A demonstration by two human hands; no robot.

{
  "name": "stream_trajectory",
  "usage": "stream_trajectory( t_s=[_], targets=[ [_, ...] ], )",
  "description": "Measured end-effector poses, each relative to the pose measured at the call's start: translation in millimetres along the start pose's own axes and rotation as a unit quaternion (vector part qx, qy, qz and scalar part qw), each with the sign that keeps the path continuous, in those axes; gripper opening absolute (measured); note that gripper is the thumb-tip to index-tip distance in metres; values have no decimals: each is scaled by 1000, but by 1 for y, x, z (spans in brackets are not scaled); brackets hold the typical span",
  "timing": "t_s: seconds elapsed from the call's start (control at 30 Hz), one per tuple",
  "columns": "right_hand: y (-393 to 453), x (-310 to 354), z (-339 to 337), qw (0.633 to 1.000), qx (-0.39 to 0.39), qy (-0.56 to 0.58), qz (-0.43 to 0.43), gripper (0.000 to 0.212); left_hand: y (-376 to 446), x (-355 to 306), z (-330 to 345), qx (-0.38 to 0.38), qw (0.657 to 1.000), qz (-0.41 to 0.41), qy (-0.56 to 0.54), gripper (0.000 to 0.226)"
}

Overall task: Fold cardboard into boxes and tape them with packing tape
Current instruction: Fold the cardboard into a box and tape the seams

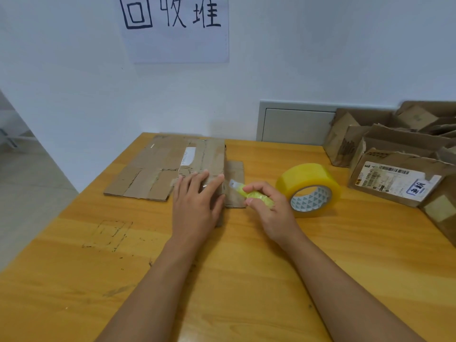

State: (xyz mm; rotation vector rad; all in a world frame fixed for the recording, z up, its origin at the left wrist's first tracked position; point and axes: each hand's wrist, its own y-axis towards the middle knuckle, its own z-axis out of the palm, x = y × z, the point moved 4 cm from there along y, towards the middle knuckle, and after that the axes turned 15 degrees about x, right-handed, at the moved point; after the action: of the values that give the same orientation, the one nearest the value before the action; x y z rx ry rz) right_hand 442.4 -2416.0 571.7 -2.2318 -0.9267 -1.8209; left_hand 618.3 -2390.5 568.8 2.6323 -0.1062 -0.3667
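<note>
Step in hand looks like cutting or trimming tape on the flattened cardboard, not folding yet. Left hand lies flat on the cardboard's near right edge, fingers straight and pressing. Right hand has its fingers curled round a small yellow cutter, blade tip just past the left fingertips, over the small flap. Next move probably needs the blade kept clear of the left fingers while the sheet is pinned.

Count: one tape roll on the counter, just beyond the right fingers; one cutter; one flat sheet; several used boxes far right, exact number unclear.
</note>
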Motion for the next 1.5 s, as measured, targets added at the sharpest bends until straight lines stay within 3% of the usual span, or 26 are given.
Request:
stream_trajectory(
  t_s=[0.37, 0.67, 0.97, 1.2, 1.3, 1.4, 1.5],
  targets=[
    [-1, 3, 2, 999, 21, 33, 10, 24, 1, 2, 3, 0, 1000, -5, -8, 41],
    [-2, 2, 5, 998, 48, -28, 13, 24, 2, 11, 8, 19, 999, 3, -42, 45],
    [-4, 5, 4, 997, 77, 27, 15, 32, 3, 17, 7, 55, 997, 8, -44, 54],
    [-4, 26, -14, 993, 57, 103, 8, 35, 3, 16, 3, 65, 996, -3, -55, 54],
    [-19, 36, -24, 988, 116, 101, 16, 23, 2, 15, 2, 66, 996, -3, -66, 51],
    [-49, 28, -29, 967, 220, 68, 111, 20, 0, 14, 1, 71, 995, -2, -69, 51],
    [-71, 12, -28, 921, 310, -113, 207, 10, 1, 13, 1, 71, 995, -3, -71, 52]
  ],
)
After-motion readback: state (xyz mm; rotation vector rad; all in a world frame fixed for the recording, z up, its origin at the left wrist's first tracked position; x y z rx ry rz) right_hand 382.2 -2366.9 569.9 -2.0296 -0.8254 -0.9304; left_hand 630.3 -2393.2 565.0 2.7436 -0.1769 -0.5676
